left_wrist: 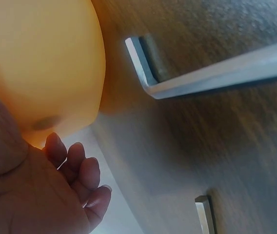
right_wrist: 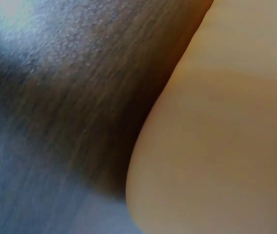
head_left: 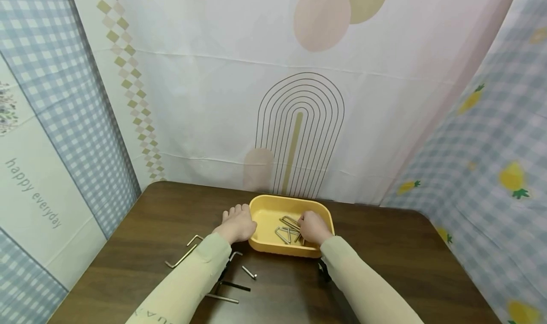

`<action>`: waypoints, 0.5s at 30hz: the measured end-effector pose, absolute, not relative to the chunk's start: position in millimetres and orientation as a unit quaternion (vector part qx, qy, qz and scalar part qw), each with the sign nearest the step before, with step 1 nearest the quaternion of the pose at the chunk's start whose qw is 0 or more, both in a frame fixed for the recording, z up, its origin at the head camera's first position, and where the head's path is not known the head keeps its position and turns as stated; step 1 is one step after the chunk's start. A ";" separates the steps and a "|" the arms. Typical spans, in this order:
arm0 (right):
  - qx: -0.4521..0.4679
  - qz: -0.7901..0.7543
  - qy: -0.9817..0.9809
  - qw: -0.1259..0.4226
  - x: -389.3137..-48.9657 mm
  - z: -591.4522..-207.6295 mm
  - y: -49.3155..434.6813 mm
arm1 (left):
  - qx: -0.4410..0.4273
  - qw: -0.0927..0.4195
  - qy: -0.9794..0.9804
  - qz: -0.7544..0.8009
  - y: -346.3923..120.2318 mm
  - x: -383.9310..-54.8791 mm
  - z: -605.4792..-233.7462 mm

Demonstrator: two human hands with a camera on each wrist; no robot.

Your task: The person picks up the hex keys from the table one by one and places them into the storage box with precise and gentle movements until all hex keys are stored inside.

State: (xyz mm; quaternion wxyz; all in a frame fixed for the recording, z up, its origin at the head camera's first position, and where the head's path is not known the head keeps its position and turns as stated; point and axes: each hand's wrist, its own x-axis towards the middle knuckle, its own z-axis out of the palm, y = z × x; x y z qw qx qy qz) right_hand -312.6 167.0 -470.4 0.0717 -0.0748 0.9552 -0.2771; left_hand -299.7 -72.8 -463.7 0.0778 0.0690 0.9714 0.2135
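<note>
A yellow plastic tray (head_left: 267, 200) stands toward the back of the table, with several metal hex keys (head_left: 283, 236) lying in its right half. My right hand (head_left: 315, 228) reaches over the tray's front right side, fingers curled at the ends of hex keys; the fingertips are partly hidden. In the right wrist view only the tray's outer wall (right_wrist: 216, 146) and the table show. My left hand (head_left: 238, 224) rests at the tray's left rim, its fingers relaxed and pointing away. The left wrist view shows its palm beside the tray wall (left_wrist: 46, 58).
More hex keys lie on the dark wooden table (head_left: 376, 257), left and front of the tray: a brass-toned one (head_left: 183, 256), a black one (head_left: 236, 286) and several silver ones (head_left: 224, 298). A short bolt-like piece (head_left: 249, 272) lies in front. Patterned cloth (head_left: 205, 100) hangs behind.
</note>
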 end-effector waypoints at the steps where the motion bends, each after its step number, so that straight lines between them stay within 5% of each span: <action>1: -0.075 -0.279 0.955 0.073 -312.4 -471.2 167.8 | 0.069 0.078 0.971 0.213 -72.3 -299.5 -463.7; 15: -0.080 -0.257 0.962 0.033 -309.2 -471.2 167.6 | 0.070 0.078 0.969 0.222 -72.9 -301.0 -467.0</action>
